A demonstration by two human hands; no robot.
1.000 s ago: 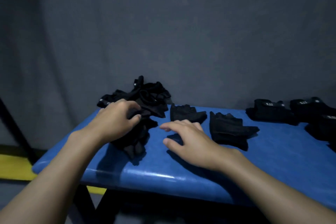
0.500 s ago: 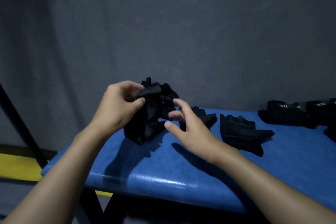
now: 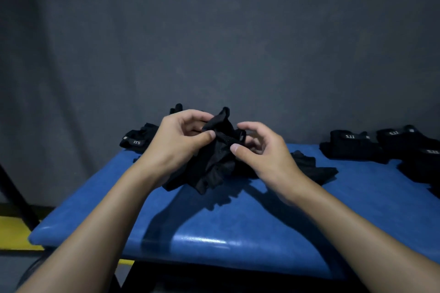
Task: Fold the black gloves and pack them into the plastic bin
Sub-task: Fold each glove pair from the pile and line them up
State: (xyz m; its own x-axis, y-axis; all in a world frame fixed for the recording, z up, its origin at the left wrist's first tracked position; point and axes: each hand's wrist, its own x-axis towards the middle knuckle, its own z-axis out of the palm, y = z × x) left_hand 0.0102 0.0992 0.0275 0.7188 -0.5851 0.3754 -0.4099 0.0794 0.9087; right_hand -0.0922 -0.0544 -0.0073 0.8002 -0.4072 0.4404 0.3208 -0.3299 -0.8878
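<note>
Since half a second ago, my feed shows the right hand point(image 3: 264, 153) has closed in. It was spread beside the black glove point(image 3: 214, 164), and now its thumb and curled fingers pinch the glove's right side. The left hand point(image 3: 181, 140) keeps its grip, with the thumb pressed against the forefinger on the upper left fold. Both hands are therefore together, clamped on the same glove, which is held bunched above the middle of the blue table point(image 3: 238, 226). Its lower folds hang close to the tabletop, and in this dim light I cannot say whether they touch it.

Behind the left hand lies a loose heap of gloves point(image 3: 139, 140). One cuff there shows a white "5.11" tag that reads upside down from here. Just behind the right wrist a flat glove point(image 3: 316, 169) lies on the table. At the far right sit the folded gloves point(image 3: 350, 147), dark bundles set close together. I read "5.11" in white on two of them, and a third tag lower down is too blurred to read.
</note>
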